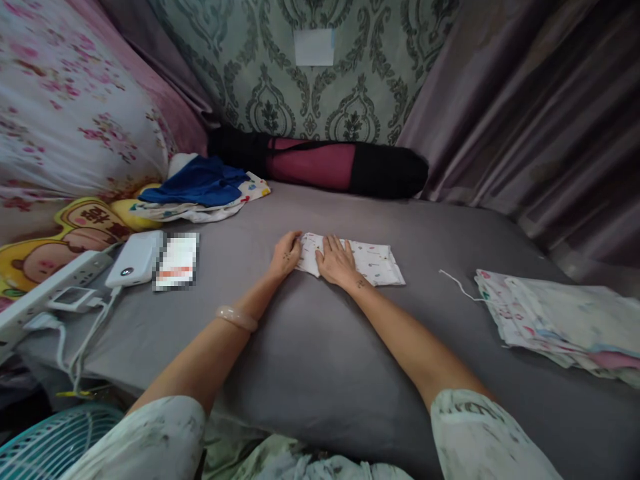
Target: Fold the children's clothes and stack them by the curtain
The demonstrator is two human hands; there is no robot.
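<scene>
A white cloth (pixel 377 260) with small coloured prints lies folded into a flat rectangle on the grey bed sheet. Flat on top of it, left of its middle, rests my right hand (pixel 337 259), fingers stretched out and slightly spread. My left hand (pixel 287 253) is at the cloth's left end with its fingers bent around that edge; the thumb side and fingertips are partly hidden. The cloth's right end shows layered edges and is not touched by either hand.
A stack of folded printed cloths (pixel 565 320) lies at the right. Blue clothing (pixel 200 181) is piled at the back left. A power bank (pixel 136 257), a power strip (pixel 60 293) and cables lie left. Behind is a long black-and-red bag (pixel 310 163); a fan (pixel 60 440) stands lower left.
</scene>
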